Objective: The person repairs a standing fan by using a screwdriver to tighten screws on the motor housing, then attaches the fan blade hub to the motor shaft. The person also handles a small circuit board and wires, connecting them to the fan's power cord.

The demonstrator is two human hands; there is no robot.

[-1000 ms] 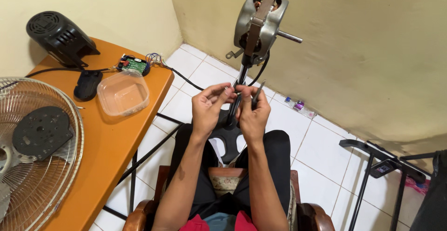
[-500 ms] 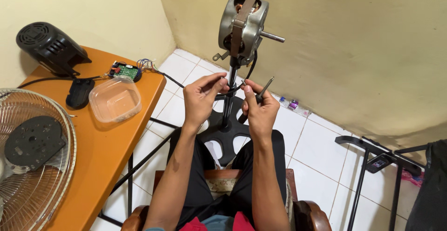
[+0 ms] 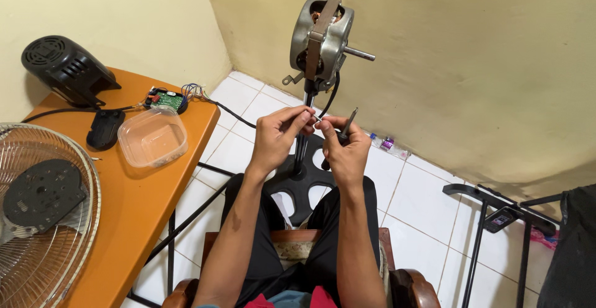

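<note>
Fingers [image 3: 303, 117] of the left hand [image 3: 276, 140] are pinched together on something very thin, a wire end or a small part, too small to name, held right where the two hands meet in front of the fan's pole. The right hand [image 3: 343, 150] is closed around a slim screwdriver [image 3: 347, 125], its metal shaft sticking up and to the right past the knuckles, while its thumb and forefinger also nip at the same small piece. Both hands hover above the person's lap, just in front of the black cross-shaped base [image 3: 298, 181] on the white tiled floor. Right above them the bare fan motor [image 3: 320, 38] sits on top of the pole, its shaft pointing right and a dark cable hanging from it toward the hands. By my reading, the step in hand is fine work on that small piece near the motor's cable; any move from here calls for a steady pinch so it does not slip, and for keeping the tool's tip clear of the fingers. On the orange counter [image 3: 143, 202] to the left lie a clear plastic tub [image 3: 152, 137], a green circuit board [image 3: 166, 100], the black motor cover [image 3: 65, 69] and the wire fan guard [image 3: 43, 218], all well apart from the hands.
</note>
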